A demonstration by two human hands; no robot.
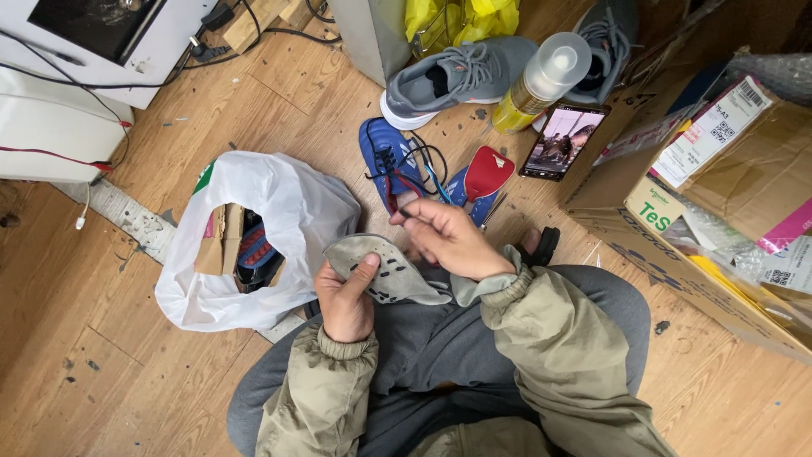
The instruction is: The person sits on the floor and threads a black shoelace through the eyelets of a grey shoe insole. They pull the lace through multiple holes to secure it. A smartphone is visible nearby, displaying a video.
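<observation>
While the person sits on the wooden floor (pixel 101 372), one grey insole (pixel 385 269) with dark spots lies over the lap, just above the knees. Left hand (pixel 347 296) clamped on its near edge, thumb pressed on top, fingers under. Right hand (pixel 448 237) hovers over the insole's far end, fingertips pinched together on one small dark object, too small to identify; whether it touches the insole, cannot tell.

Two olive sleeves, grey trousers. One sandalled foot (pixel 541 245) shows beyond the right wrist.

Just past the hands: one blue shoe (pixel 385 161) with dark laces, loose and trailing. Beside it, one red and blue piece (pixel 484 176), shape of a sole or second shoe, partly hidden.

Further out: two grey sneakers, one (pixel 452 76) in full view, the other (pixel 605 42) mostly behind a spray can. One spray can (pixel 541 80), yellow body, clear cap, lying tilted. One phone (pixel 562 142) face up, screen lit, near the can.

Left: one white plastic bag (pixel 271 220), open, cardboard and something blue-red striped inside.

Right: one large cardboard box (pixel 668 245), packed with smaller parcels and bubble wrap.

Top left: one white appliance (pixel 93 42) with cables. Top centre: one yellow bag (pixel 461 17).
</observation>
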